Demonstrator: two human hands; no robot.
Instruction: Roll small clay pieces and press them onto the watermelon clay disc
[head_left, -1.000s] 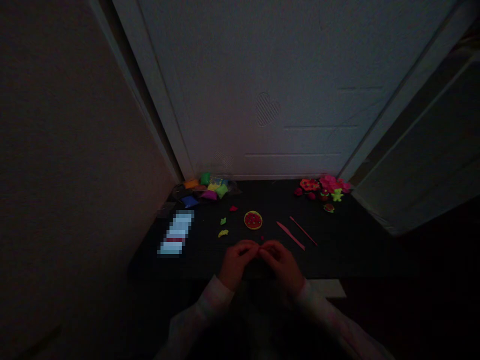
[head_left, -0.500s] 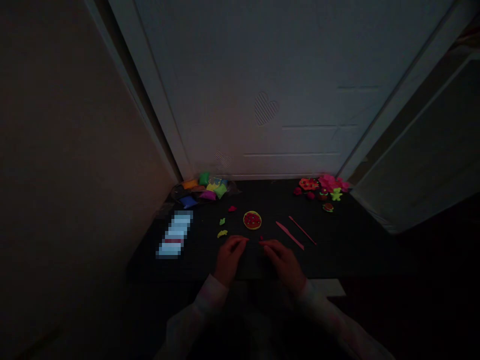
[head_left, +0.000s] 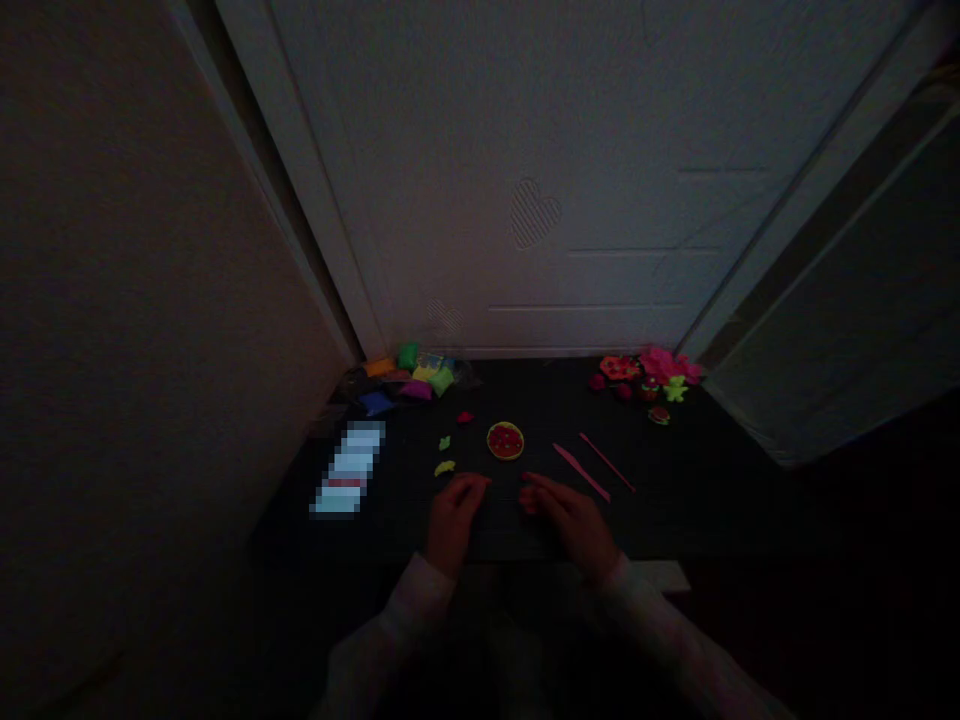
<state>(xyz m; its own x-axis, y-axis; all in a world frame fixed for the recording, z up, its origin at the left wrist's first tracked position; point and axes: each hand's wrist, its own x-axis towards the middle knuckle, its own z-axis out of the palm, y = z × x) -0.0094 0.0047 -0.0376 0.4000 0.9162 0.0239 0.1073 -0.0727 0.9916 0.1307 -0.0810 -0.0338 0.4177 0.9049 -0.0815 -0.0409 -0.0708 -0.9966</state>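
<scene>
Low over the front of the dark table, my left hand (head_left: 453,515) has its thumb and fingers pressed together; anything between them is too small to make out. My right hand (head_left: 566,515) is curled, thumb against fingers, with a reddish patch at its fingertips that I cannot tell from skin or clay. Just beyond the hands lies a round clay piece (head_left: 505,441), red with a yellow rim and small dots. A yellow clay piece (head_left: 445,468), a small green one (head_left: 445,442) and a red one (head_left: 465,417) lie left of it. A pink plastic knife (head_left: 582,472) and a thin pink stick (head_left: 607,462) rest beyond my right hand.
Packets of coloured clay (head_left: 420,380) are heaped at the back left. A pixelated bright panel (head_left: 349,470) lies at the left. Finished-looking clay figures, including a yellow-green bear (head_left: 676,389) and pink flowers (head_left: 664,363), sit at the back right. A white door (head_left: 480,200) stands behind the table (head_left: 720,500).
My right hand has turned slightly, its fingers more curled. The small red ball seen by its fingertips no longer shows separately. My left hand has shifted slightly left.
</scene>
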